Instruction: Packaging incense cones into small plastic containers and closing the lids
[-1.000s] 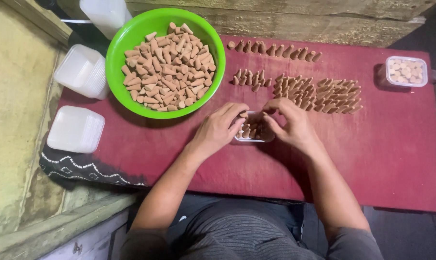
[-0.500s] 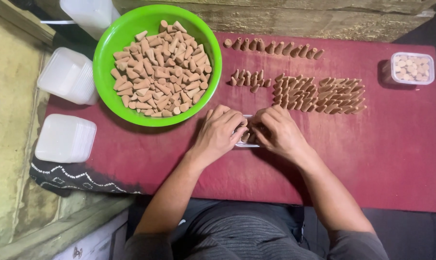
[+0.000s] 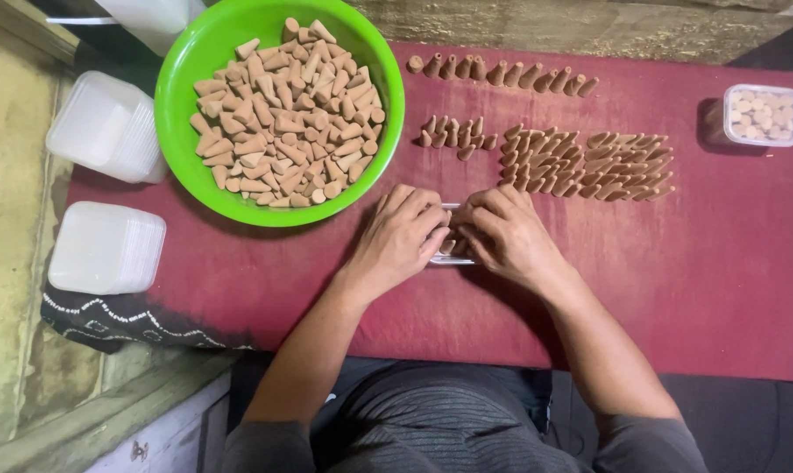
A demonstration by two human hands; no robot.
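Cupping a small clear box (image 3: 450,235) of cones: both hands (image 3: 453,236)

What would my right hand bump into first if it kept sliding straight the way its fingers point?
The right hand points up and left, toward the left hand. It would likely meet the small clear box between them, then the left hand's fingers; depth is unclear.

The small clear plastic box (image 3: 450,235) lies flat on the red cloth (image 3: 694,289) just below the packed rows of tan cones (image 3: 589,165), right of the green bowl (image 3: 177,149). My fingers cover most of it; only its thin rim and a few brown cones inside (image 3: 449,246) show between them.
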